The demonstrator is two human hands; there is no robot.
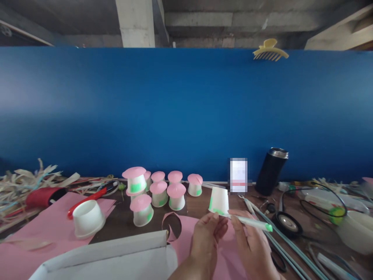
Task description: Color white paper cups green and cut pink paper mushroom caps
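Observation:
My left hand (205,237) pinches the lower rim of an upside-down white paper cup (219,199), which has green colouring along its side and edge. In my right hand (253,243) is a white marker (250,222) with a green end, its other end touching the cup's rim. Pink paper (227,256) with a round hole lies under both hands. To the left stand several upturned white cups with green patches, each topped by a pink paper disc (176,190). The marker's tip is hidden at the rim.
An open white box (116,258) sits in front. Further left are a plain white cup (87,218), pink sheets (43,229), a red-handled tool (87,202) and paper strips (29,182). At right stand a dark flask (269,173), cords and a white bowl (358,233). A blue partition (186,116) rises behind.

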